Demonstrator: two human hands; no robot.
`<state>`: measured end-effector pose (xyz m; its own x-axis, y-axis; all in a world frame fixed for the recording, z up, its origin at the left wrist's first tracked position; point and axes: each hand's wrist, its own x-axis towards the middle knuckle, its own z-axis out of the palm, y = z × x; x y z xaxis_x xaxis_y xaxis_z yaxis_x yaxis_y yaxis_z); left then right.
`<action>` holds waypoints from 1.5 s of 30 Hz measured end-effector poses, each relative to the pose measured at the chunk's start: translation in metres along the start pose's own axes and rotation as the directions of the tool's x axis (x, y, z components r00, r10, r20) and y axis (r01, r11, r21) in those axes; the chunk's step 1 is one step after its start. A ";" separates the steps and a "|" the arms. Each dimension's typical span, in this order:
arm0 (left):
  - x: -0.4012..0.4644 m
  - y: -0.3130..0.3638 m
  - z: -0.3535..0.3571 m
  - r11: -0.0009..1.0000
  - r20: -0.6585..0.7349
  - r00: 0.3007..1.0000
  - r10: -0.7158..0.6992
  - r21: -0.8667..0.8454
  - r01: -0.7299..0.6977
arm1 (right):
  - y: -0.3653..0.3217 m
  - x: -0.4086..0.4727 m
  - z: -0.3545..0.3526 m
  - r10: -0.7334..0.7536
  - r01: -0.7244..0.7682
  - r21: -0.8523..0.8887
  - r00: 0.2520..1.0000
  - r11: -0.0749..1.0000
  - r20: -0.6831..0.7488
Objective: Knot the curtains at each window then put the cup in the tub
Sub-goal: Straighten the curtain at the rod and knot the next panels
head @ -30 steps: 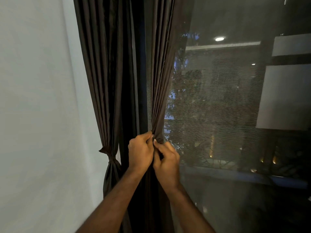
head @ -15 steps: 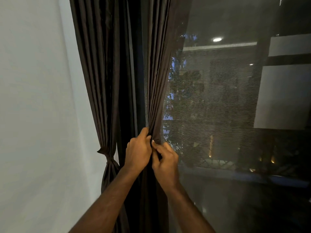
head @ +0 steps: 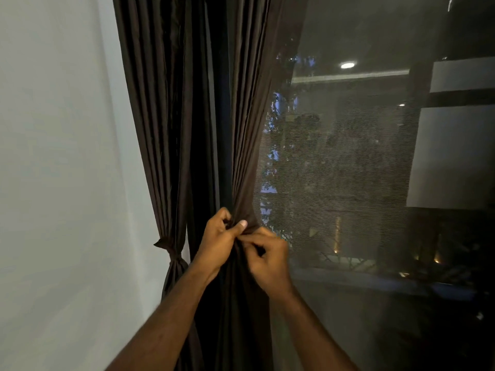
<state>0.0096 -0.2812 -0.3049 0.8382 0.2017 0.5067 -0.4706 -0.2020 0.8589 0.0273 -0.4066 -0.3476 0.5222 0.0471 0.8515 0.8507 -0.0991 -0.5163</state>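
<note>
The step in hand is, as I judge it, the knotting of the second curtain (head: 246,145) at this window. This dark curtain hangs just beside the window screen (head: 348,170), and its folds are gathered to a narrow neck where the two hands meet. The left hand (head: 218,241) grips the gathered cloth from the left side, its thumb pressed on the front of the bunch. The right hand (head: 267,257) is just below and to the right, touching the left one, with its fingers curled round the cloth under the neck. Both hands therefore grasp the curtain; neither is free.

The long axis of the curtain runs vertical, from the top of the view down past the forearms, and its pleats lean in toward the gathered point. Further left, near the white wall (head: 53,183), another curtain (head: 160,129) already carries a tight knot (head: 167,243) at about the same height.

The next move probably calls for pulling the cloth tight, so the bunch does not slip open. The cup and the tub are not in view.
</note>
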 end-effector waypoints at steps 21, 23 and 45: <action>-0.004 0.013 -0.020 0.943 0.292 0.954 -0.073 -0.292 0.162 | 0.018 0.035 -0.064 0.441 -0.553 0.032 0.697 0.832 0.566; -0.002 0.017 -0.022 0.982 0.261 0.964 -0.046 -0.167 0.092 | 0.017 0.041 -0.069 0.491 -0.482 -0.177 0.671 0.858 0.555; -0.006 0.060 -0.010 0.921 -0.035 0.920 -0.390 -0.037 0.389 | -0.035 0.040 -0.015 0.609 -0.746 0.558 0.643 0.364 0.463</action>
<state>-0.0260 -0.2853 -0.2557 0.9452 0.2978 0.1341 -0.1177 -0.0723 0.9904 0.0172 -0.4163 -0.2939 0.8821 0.4306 0.1909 -0.0467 0.4833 -0.8742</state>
